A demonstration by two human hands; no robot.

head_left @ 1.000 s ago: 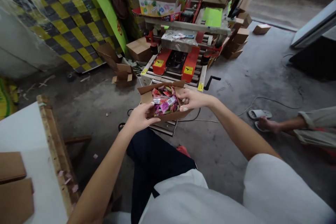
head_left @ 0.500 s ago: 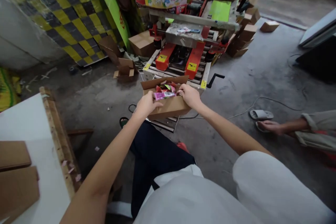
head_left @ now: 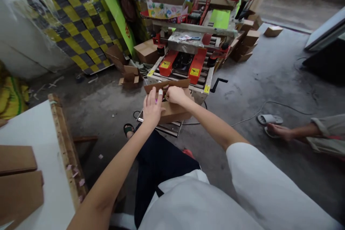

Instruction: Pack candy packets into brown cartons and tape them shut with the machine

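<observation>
A small brown cardboard box [head_left: 175, 109] sits on the near end of a roller machine [head_left: 185, 66] with red guides. My left hand [head_left: 152, 107] lies flat on the box's left top flap, fingers stretched out. My right hand [head_left: 175, 95] presses down on the top of the box beside it, fingers curled over a flap. The far flap [head_left: 167, 85] still stands up. The colourful packets inside are almost fully hidden by the hands and flaps.
A white table [head_left: 27, 158] with flat cardboard pieces [head_left: 18, 179] stands at the left. Another person's foot [head_left: 277, 129] and a sandal [head_left: 269, 118] lie on the concrete floor at right, near a cable. Small boxes [head_left: 246, 41] and a checkered wrapped stack [head_left: 78, 32] surround the machine.
The box went from open with packets showing to flaps folded down. Both hands moved from the box's sides onto its top. The box was pushed a little further onto the machine.
</observation>
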